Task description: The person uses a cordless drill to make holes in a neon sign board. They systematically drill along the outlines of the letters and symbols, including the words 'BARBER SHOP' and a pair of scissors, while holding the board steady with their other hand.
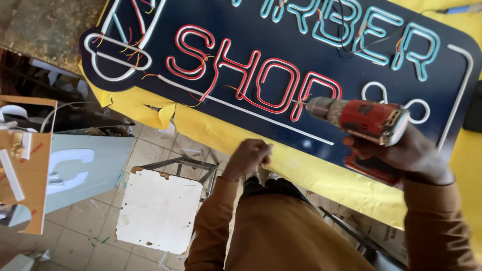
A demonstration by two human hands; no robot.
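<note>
The dark blue sign panel with glowing tube lettering point(281, 55) runs off the top edge, so its upper row of pale blue tubes is cut short. The red cordless drill point(364, 120) is motion-blurred, and its bit tip is too fine to make out against the red tubing. The right hand point(401, 155) hides the drill's grip and lower body. What the closed left hand point(248, 158) pinches at the yellow sheet's point(301, 170) edge cannot be told.

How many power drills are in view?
1: a red drill held in the right hand over the dark sign, bit at the red tubing. Others may be hidden outside the frame.
</note>
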